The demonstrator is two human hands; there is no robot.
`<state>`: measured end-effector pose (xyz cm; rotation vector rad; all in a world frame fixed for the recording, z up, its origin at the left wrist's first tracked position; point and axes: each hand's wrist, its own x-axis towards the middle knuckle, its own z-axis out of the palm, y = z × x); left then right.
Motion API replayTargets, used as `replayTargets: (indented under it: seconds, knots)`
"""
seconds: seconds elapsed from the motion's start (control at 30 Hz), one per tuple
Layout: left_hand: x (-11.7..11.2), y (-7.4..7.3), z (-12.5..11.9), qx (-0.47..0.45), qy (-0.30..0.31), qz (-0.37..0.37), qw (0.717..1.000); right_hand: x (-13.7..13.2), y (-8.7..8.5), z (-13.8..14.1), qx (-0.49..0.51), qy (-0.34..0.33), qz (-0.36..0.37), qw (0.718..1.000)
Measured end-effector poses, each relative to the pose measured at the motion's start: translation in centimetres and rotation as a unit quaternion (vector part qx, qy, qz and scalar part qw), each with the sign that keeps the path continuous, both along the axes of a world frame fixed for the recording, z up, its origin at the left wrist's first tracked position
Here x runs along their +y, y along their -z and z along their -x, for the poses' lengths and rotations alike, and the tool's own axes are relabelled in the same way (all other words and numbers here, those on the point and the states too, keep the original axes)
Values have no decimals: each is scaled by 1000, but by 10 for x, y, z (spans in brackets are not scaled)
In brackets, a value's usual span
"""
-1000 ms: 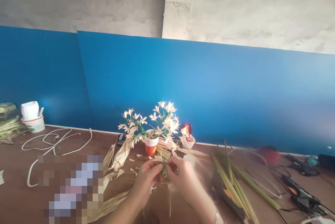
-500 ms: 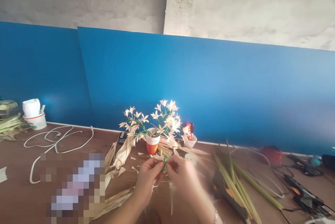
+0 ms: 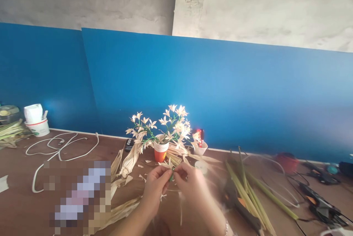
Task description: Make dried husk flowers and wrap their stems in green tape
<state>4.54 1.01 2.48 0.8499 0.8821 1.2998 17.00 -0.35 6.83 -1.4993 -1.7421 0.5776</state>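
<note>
My left hand (image 3: pixel 154 184) is closed in a pinch, and its fingertips meet a small green strip or stem (image 3: pixel 171 178) between the hands. From the other side my right hand (image 3: pixel 191 184) pinches the same green piece. A pale flower (image 3: pixel 168 165), apparently of dried husk, shows just above the fingertips; whether it is joined to the green piece I cannot tell. Right behind stands a stack of paper cups (image 3: pixel 160 152), orange-red outside, holding green-stemmed branches with many pale husk flowers (image 3: pixel 180 127).
Dried husks (image 3: pixel 131 160) and scraps lie around the cups. A white cable (image 3: pixel 59 151) curls at left, near a white tub (image 3: pixel 38 127). At right are long green-yellow leaves (image 3: pixel 248 195), a dark-handled tool (image 3: pixel 242 208) and a black glue gun (image 3: pixel 320 201). A blue panel (image 3: pixel 193 92) closes the back.
Both hands stay nearly in place. The green piece between the fingertips sits lower now, and the pale flower above them shows more clearly.
</note>
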Motion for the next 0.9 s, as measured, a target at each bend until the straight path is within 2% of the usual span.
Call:
replayTargets:
  seconds: [0.13, 0.33, 0.5, 0.77, 0.9]
  knots:
    - [0, -3, 0, 2, -6, -5, 1000, 2, 1, 1, 35, -3, -30, 999]
    - [0, -3, 0, 0, -13, 6, 1000, 1, 10, 7, 11, -4, -108, 994]
    - [-1, -4, 0, -19, -23, 15, 999, 0, 12, 12, 52, -2, -113, 992]
    - [-3, -5, 0, -42, -36, 65, 996, -2, 23, 24, -49, 43, -230, 971]
    - [-4, -9, 1, -57, -39, 75, 995, 0, 26, 25, -55, 34, -239, 969]
